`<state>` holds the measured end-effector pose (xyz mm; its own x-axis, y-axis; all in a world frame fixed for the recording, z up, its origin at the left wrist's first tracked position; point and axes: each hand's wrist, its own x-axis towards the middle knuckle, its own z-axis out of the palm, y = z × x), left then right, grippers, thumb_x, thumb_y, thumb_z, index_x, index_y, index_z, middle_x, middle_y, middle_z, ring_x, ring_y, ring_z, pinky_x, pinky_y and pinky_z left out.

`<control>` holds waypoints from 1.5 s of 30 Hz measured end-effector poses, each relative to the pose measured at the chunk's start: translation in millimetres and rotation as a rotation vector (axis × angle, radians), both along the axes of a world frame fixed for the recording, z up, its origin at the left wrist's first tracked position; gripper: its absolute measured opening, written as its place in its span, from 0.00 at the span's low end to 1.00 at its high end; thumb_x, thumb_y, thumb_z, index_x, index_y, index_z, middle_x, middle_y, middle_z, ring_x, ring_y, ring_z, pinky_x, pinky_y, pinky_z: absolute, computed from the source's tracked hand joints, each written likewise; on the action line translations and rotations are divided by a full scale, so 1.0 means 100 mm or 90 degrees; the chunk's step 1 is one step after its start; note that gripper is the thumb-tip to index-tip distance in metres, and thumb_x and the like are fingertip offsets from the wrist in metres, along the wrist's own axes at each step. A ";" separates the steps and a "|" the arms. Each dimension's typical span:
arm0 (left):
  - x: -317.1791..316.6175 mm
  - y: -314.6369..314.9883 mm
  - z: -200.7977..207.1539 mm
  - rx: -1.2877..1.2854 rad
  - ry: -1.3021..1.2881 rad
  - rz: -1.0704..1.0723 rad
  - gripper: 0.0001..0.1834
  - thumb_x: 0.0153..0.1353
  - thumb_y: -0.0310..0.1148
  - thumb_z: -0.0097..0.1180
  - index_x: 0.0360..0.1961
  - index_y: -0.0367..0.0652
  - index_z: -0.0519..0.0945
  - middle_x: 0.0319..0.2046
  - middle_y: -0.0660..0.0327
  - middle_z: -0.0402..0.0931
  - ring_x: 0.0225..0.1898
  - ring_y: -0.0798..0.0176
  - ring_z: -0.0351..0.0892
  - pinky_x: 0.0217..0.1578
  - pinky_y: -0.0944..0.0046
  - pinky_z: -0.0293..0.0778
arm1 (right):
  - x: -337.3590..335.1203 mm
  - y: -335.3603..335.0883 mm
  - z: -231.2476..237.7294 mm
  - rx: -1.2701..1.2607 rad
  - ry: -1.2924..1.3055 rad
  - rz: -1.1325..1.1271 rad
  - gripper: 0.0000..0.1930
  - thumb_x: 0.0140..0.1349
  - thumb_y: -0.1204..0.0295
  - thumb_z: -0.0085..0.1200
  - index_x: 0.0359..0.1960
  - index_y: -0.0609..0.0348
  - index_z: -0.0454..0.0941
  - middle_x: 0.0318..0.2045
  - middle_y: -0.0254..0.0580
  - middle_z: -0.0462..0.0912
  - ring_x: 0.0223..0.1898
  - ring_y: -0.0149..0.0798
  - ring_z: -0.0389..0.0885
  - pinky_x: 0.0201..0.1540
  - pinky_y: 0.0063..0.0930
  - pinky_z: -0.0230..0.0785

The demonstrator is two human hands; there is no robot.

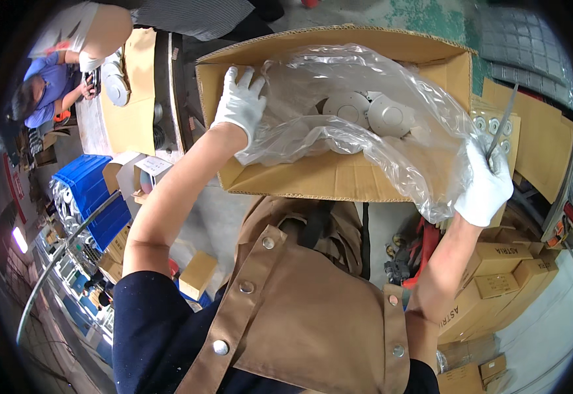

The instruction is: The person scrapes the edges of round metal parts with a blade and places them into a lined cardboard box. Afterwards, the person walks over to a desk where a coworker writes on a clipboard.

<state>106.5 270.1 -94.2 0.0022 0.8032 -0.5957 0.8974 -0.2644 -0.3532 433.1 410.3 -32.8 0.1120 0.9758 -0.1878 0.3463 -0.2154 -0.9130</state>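
While holding open a clear plastic bag (365,141) lining a long cardboard carton (293,180), resting the white-gloved left hand (239,108) at the carton's left end, fingers spread against the bag's edge. Unable to tell the grip of its hidden thumb. Closing the white-gloved right hand (487,180) at the carton's right end, pinching the bag's gathered edge and also clasping a thin, pointed grey tool (506,118), tip directed away from the body. Looking down through the bag's mouth at two round silver discs (390,117), lying just beside each other inside the carton, well apart from both hands. Seeing round white parts (494,125) beyond the right hand, and stacked brown boxes (497,289) lower down. Seeing, to the left, a worktop (91,131) bearing a cardboard sheet (137,72) and more discs (115,85), plus a blue crate (106,220) nearer. Wearing a brown apron (319,308).
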 end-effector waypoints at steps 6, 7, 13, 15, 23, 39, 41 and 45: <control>0.72 0.57 0.01 -0.070 -0.294 0.062 0.12 0.45 0.34 0.58 0.31 0.42 0.83 0.31 0.56 0.81 0.36 0.54 0.81 0.38 0.58 0.72 | 0.00 -0.07 -0.01 0.031 -0.045 0.041 0.10 0.50 0.80 0.61 0.36 0.69 0.81 0.28 0.36 0.81 0.30 0.27 0.74 0.36 0.21 0.67; 0.85 0.68 -0.16 -0.117 -0.288 0.034 0.17 0.47 0.35 0.58 0.40 0.45 0.82 0.38 0.54 0.81 0.39 0.51 0.80 0.38 0.58 0.73 | -0.04 -0.07 0.01 0.031 -0.042 0.058 0.10 0.49 0.81 0.61 0.36 0.69 0.81 0.28 0.36 0.81 0.30 0.27 0.74 0.36 0.21 0.67; 1.18 0.24 -0.88 -0.396 -0.404 0.011 0.15 0.52 0.34 0.51 0.35 0.37 0.83 0.36 0.48 0.81 0.42 0.49 0.80 0.42 0.55 0.75 | 0.03 -0.15 0.06 0.027 -0.080 0.057 0.10 0.49 0.83 0.61 0.36 0.69 0.81 0.29 0.36 0.81 0.30 0.27 0.75 0.38 0.20 0.68; 1.09 0.16 -0.99 -0.421 -0.424 0.099 0.15 0.53 0.35 0.51 0.36 0.37 0.83 0.37 0.48 0.80 0.42 0.50 0.80 0.43 0.56 0.74 | 0.09 -0.15 0.05 0.020 -0.074 0.042 0.11 0.49 0.83 0.61 0.36 0.69 0.81 0.29 0.36 0.81 0.31 0.27 0.75 0.38 0.20 0.68; 1.21 0.77 -1.59 0.001 -0.442 0.345 0.14 0.53 0.33 0.52 0.39 0.41 0.82 0.41 0.50 0.79 0.43 0.49 0.80 0.40 0.56 0.75 | 0.18 -0.12 0.05 0.006 -0.074 0.062 0.12 0.51 0.82 0.60 0.40 0.70 0.80 0.33 0.39 0.81 0.36 0.28 0.76 0.43 0.21 0.67; 1.24 1.08 -2.43 0.041 -0.460 0.300 0.17 0.62 0.31 0.43 0.51 0.44 0.75 0.48 0.52 0.76 0.48 0.49 0.76 0.49 0.56 0.71 | 0.21 -0.06 -0.03 0.048 -0.068 0.023 0.10 0.48 0.84 0.62 0.34 0.68 0.82 0.28 0.34 0.81 0.30 0.25 0.75 0.37 0.18 0.68; 1.23 1.08 -2.52 0.071 -0.470 0.343 0.18 0.62 0.30 0.43 0.52 0.45 0.74 0.49 0.52 0.76 0.49 0.48 0.76 0.50 0.56 0.70 | 0.19 -0.05 -0.03 0.037 -0.076 0.021 0.10 0.48 0.84 0.62 0.35 0.68 0.82 0.29 0.34 0.82 0.31 0.25 0.75 0.38 0.18 0.68; 1.27 1.16 -2.21 -0.006 -0.455 0.276 0.14 0.59 0.29 0.47 0.43 0.41 0.81 0.43 0.50 0.79 0.45 0.50 0.78 0.43 0.56 0.74 | 0.22 0.00 -0.03 0.008 -0.030 -0.012 0.11 0.49 0.85 0.61 0.36 0.70 0.81 0.30 0.37 0.82 0.32 0.27 0.76 0.39 0.19 0.68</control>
